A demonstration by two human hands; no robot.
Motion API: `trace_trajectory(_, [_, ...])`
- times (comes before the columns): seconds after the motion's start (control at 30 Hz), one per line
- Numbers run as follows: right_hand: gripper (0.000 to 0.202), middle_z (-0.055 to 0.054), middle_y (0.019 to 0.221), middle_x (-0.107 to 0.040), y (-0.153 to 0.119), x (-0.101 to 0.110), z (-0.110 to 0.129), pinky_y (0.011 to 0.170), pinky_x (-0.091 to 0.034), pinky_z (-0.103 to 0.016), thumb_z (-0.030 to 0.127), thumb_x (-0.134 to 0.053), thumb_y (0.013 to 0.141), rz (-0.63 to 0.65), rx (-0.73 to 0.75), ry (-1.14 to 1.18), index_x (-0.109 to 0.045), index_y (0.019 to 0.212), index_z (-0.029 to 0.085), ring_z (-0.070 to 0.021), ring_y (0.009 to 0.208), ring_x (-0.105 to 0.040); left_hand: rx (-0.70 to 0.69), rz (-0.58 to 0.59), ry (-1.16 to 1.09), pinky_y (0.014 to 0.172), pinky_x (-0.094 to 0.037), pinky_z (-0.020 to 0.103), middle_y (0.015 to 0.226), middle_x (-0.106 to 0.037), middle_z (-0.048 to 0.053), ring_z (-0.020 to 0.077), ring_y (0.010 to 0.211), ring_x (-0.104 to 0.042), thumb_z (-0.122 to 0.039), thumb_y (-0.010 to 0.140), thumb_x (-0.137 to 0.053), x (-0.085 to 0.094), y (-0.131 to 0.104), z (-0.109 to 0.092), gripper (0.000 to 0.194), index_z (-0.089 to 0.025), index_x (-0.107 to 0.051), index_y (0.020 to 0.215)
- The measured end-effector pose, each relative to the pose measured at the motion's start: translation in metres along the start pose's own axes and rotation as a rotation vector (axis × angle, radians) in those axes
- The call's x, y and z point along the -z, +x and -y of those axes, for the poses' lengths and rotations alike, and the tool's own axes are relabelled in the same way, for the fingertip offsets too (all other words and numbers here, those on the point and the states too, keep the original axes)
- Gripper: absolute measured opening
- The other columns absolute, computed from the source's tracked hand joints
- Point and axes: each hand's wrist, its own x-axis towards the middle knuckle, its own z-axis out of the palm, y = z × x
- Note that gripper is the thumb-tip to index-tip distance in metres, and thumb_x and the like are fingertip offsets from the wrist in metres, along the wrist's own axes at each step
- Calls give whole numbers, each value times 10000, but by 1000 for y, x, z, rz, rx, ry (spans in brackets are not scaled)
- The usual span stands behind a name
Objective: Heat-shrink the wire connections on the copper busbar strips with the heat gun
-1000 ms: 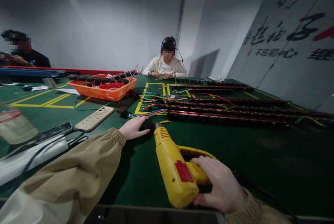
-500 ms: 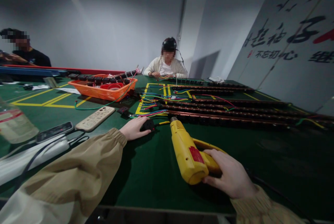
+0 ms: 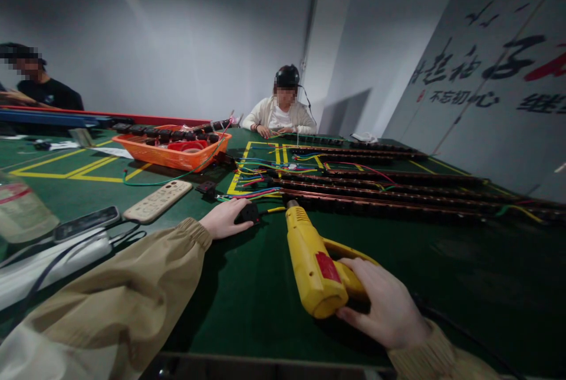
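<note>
My right hand (image 3: 384,300) is wrapped round the handle of a yellow heat gun (image 3: 312,268), which has a red patch on its side. Its metal nozzle points away from me, close to a yellow wire (image 3: 275,210). My left hand (image 3: 227,218) is closed on a small black socket module (image 3: 250,213) at the table, thumb along its near side; the yellow wire runs out from it. Just beyond lie long dark strips (image 3: 380,198) with copper-coloured bars and several coloured wires (image 3: 260,192) at their left ends. Another black module (image 3: 207,189) lies left of these wires.
An orange basket (image 3: 165,157) holds black modules and wire. At left are a phone in a beige case (image 3: 158,200), a dark phone (image 3: 87,223), a white power strip (image 3: 66,259) and a clear container (image 3: 26,212). One person sits opposite, another at far left.
The view has shifted slightly. The heat gun in my right hand has barely moved, and my left hand stays on the black socket module.
</note>
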Motion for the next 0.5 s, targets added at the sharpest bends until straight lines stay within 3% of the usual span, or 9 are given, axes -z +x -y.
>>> trace_trajectory(0.23, [701,-124,961,-674,0,1,15,742,-545,-380,729,-447,756,-23,84,49,-569,1062,111,-245,859,-657,-2,1,0,850,-465,385,1075,-608,132,269,988,-579,-501,832,-484,0,0,-1,487,-134,-494,1152])
trace_trajectory(0.5, [804,-115,909,-686,2,6,48,713,-530,-365,815,-334,733,-68,127,167,-613,1002,111,-239,800,-664,-4,-7,-37,887,-456,385,1123,-596,124,262,1027,-566,-464,827,-503,-2,0,1,478,-145,-470,1180])
